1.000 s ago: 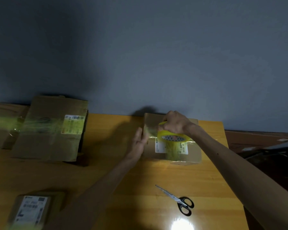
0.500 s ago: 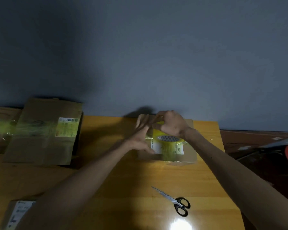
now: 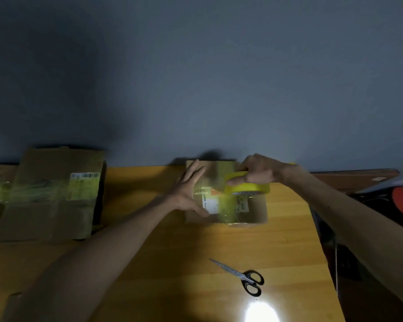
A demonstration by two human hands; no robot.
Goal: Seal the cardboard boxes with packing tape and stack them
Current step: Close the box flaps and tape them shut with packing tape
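Your right hand (image 3: 258, 169) grips the yellow tape roll (image 3: 248, 185), fingers curled over its rim. The roll lies flat, core axis near vertical, above the right half of the cardboard box (image 3: 256, 211). Your left hand (image 3: 187, 190) rests flat on the box's left side, fingers straight, pointing away from you. The box sits at the far edge of the table (image 3: 149, 263). The scissors (image 3: 241, 274) lie nearer you, blades pointing far-left.

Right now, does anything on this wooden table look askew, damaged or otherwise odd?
Mostly no. The tape across the large flat brown cardboard box at the left looks wrinkled and bunched. The small brown box under the left hand, the yellow tape roll in the right hand and the black-handled scissors look ordinary.
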